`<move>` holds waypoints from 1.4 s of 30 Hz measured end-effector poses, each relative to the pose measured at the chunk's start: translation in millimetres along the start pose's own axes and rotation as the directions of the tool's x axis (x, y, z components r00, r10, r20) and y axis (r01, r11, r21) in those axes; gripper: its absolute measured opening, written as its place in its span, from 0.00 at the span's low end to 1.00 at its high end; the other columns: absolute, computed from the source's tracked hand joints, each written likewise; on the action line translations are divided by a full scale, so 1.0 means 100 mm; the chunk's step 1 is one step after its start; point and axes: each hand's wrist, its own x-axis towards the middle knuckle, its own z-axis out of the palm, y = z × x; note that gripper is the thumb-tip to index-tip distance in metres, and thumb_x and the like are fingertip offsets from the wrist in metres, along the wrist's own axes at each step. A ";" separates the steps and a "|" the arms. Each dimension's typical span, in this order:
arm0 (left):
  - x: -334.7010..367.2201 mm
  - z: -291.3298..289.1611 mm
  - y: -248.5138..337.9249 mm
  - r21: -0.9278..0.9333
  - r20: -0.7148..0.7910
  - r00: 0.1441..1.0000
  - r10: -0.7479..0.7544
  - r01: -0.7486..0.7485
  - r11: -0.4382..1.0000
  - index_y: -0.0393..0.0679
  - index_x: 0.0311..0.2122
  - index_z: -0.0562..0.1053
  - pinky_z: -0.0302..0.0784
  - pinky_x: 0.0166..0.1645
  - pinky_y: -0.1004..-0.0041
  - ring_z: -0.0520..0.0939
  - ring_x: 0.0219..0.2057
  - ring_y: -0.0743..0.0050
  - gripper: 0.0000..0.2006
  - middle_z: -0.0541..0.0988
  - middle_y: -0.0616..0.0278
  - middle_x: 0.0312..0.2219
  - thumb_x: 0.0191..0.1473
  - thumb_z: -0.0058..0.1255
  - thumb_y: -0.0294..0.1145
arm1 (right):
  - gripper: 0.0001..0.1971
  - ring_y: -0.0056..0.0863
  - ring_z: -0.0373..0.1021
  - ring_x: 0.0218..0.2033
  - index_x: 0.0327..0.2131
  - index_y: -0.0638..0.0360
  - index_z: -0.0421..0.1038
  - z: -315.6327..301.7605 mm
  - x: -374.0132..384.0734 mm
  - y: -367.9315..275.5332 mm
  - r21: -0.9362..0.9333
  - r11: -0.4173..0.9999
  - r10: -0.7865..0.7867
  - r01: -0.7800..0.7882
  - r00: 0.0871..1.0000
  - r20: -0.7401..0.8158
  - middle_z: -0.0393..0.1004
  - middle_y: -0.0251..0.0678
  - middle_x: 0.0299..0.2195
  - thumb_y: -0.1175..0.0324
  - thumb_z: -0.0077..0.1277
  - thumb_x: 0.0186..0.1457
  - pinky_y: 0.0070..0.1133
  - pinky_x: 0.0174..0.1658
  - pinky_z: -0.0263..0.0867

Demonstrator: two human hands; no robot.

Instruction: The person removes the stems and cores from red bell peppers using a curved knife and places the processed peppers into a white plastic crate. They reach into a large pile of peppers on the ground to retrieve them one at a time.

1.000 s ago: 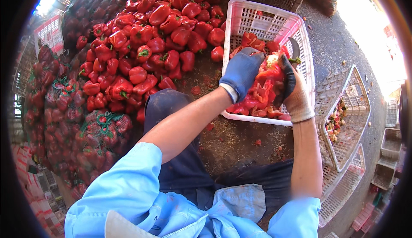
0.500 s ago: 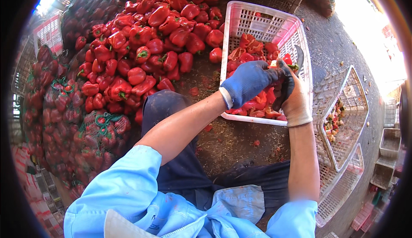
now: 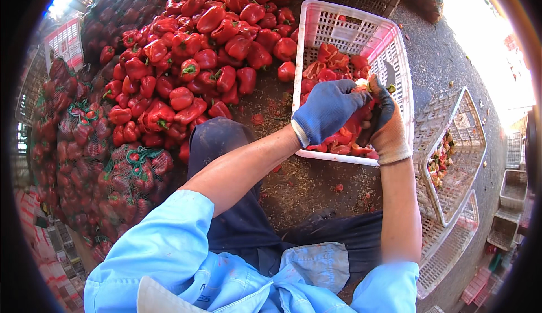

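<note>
Over the white plastic crate [image 3: 301, 47], both my gloved hands are close together. My left hand [image 3: 329, 111], in a blue glove, is closed round a red bell pepper [image 3: 363, 109], mostly hidden by the fingers. A pale core with seeds [image 3: 362, 83] shows at its top. My right hand [image 3: 388, 125] is closed too, its fingers against the core. A dark curved knife blade [image 3: 390, 74] sticks out past that hand; its handle is hidden. A bit of green stem [image 3: 391, 88] shows beside the fingers. Opened red pepper pieces [image 3: 333, 59] lie in the crate below.
A big heap of whole red bell peppers [image 3: 186, 47] lies to the left of the crate. Net sacks full of peppers [image 3: 135, 177] stand at the far left. On the right, a tilted crate [image 3: 451, 163] holds cores and scraps [image 3: 441, 160]. My bent knee [image 3: 220, 138] is near the heap.
The pale core shows more openly between my hands, and the right fingers have shifted up over it. The blade has moved slightly left and down. Both hands stay over the crate.
</note>
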 end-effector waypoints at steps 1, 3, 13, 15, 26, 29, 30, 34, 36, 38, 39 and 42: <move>-0.01 -0.01 0.08 -0.044 0.025 0.999 -0.029 0.030 0.999 0.42 0.39 0.81 0.76 0.35 0.57 0.85 0.33 0.47 0.17 0.83 0.46 0.29 0.64 0.57 0.48 | 0.22 0.20 0.65 0.14 0.31 0.48 0.74 -0.07 0.03 -0.01 0.022 1.000 -0.005 0.005 1.000 0.001 0.70 0.25 0.18 0.39 0.56 0.63 0.22 0.11 0.59; -0.05 -0.03 0.21 -0.143 0.055 0.998 -0.032 0.040 0.989 0.42 0.38 0.80 0.77 0.36 0.56 0.85 0.34 0.46 0.17 0.83 0.45 0.30 0.64 0.56 0.48 | 0.21 0.20 0.66 0.14 0.33 0.48 0.74 -0.25 0.18 -0.03 0.057 0.998 -0.028 0.027 1.000 0.008 0.72 0.25 0.19 0.41 0.56 0.64 0.20 0.13 0.60; -0.03 -0.31 0.13 0.238 0.153 0.957 -0.247 0.207 0.949 0.42 0.55 0.76 0.80 0.49 0.56 0.85 0.44 0.46 0.24 0.84 0.46 0.44 0.61 0.58 0.48 | 0.15 0.14 0.66 0.16 0.39 0.56 0.75 -0.48 0.13 -0.16 -0.283 0.924 -0.269 0.256 0.963 -0.010 0.72 0.27 0.23 0.55 0.60 0.65 0.16 0.18 0.59; -0.01 -0.31 0.17 -0.300 0.247 0.906 -0.343 0.409 0.862 0.41 0.57 0.74 0.82 0.42 0.61 0.86 0.37 0.56 0.24 0.84 0.49 0.40 0.65 0.55 0.48 | 0.14 0.13 0.65 0.15 0.38 0.57 0.76 -0.41 0.10 -0.18 -0.445 0.857 -0.293 0.260 0.956 -0.007 0.71 0.25 0.21 0.55 0.60 0.65 0.15 0.17 0.59; 0.02 -0.26 0.09 -0.655 0.434 0.814 -0.385 0.579 0.486 0.45 0.41 0.77 0.72 0.25 0.71 0.78 0.21 0.71 0.17 0.80 0.62 0.25 0.71 0.45 0.48 | 0.13 0.11 0.66 0.18 0.48 0.58 0.75 -0.05 -0.15 -0.08 -0.623 0.735 -0.271 0.267 0.958 0.091 0.77 0.26 0.27 0.66 0.61 0.63 0.14 0.19 0.59; 0.01 -0.27 0.17 -0.670 0.413 0.819 -0.399 0.570 0.475 0.44 0.41 0.77 0.71 0.25 0.71 0.78 0.21 0.72 0.16 0.80 0.63 0.25 0.70 0.47 0.47 | 0.16 0.14 0.68 0.18 0.52 0.59 0.73 -0.22 -0.18 -0.21 -0.543 0.826 -0.113 0.152 0.988 0.106 0.76 0.27 0.27 0.65 0.58 0.64 0.14 0.19 0.61; 0.01 -0.27 0.19 -0.672 0.415 0.814 -0.406 0.575 0.467 0.44 0.41 0.77 0.72 0.26 0.71 0.78 0.21 0.72 0.16 0.80 0.63 0.25 0.70 0.47 0.47 | 0.17 0.14 0.68 0.18 0.53 0.59 0.73 -0.30 -0.14 -0.22 -0.511 0.845 -0.110 0.158 0.986 0.123 0.75 0.27 0.26 0.64 0.58 0.64 0.14 0.19 0.61; 0.01 -0.25 0.19 -0.704 0.428 0.793 -0.435 0.594 0.390 0.45 0.41 0.78 0.73 0.27 0.72 0.78 0.22 0.74 0.16 0.81 0.63 0.27 0.69 0.50 0.48 | 0.19 0.16 0.66 0.17 0.57 0.58 0.72 -0.39 -0.03 -0.17 -0.440 0.881 -0.142 0.175 0.984 0.106 0.73 0.27 0.24 0.63 0.56 0.66 0.17 0.18 0.61; 0.02 -0.24 0.16 -0.743 0.421 0.803 -0.422 0.573 0.348 0.45 0.42 0.78 0.73 0.28 0.73 0.79 0.23 0.76 0.16 0.81 0.64 0.28 0.69 0.51 0.48 | 0.18 0.17 0.65 0.18 0.57 0.58 0.71 -0.45 0.05 -0.12 -0.407 0.893 -0.160 0.191 0.981 0.108 0.73 0.28 0.25 0.63 0.55 0.67 0.18 0.19 0.61; 0.00 -0.23 0.18 -0.763 0.421 0.808 -0.412 0.561 0.321 0.45 0.43 0.79 0.73 0.29 0.75 0.78 0.23 0.78 0.16 0.82 0.65 0.28 0.69 0.51 0.48 | 0.18 0.18 0.65 0.19 0.57 0.58 0.71 -0.53 0.13 -0.07 -0.349 0.915 -0.167 0.203 0.977 0.131 0.72 0.29 0.26 0.63 0.53 0.69 0.19 0.20 0.61; -0.01 -0.24 0.18 -0.768 0.424 0.806 -0.413 0.562 0.307 0.45 0.43 0.79 0.73 0.29 0.76 0.78 0.23 0.79 0.16 0.82 0.65 0.29 0.69 0.50 0.48 | 0.17 0.18 0.66 0.20 0.57 0.59 0.71 -0.51 0.13 -0.04 -0.306 0.928 -0.176 0.212 0.974 0.141 0.72 0.30 0.27 0.63 0.52 0.69 0.18 0.20 0.61; -0.02 -0.27 0.16 -0.782 0.434 0.801 -0.411 0.562 0.270 0.45 0.44 0.80 0.72 0.28 0.77 0.78 0.24 0.81 0.16 0.83 0.66 0.30 0.70 0.50 0.47 | 0.15 0.19 0.63 0.19 0.53 0.60 0.72 -0.39 0.13 0.06 -0.272 0.924 -0.233 0.268 0.960 0.153 0.70 0.31 0.27 0.61 0.47 0.71 0.18 0.20 0.59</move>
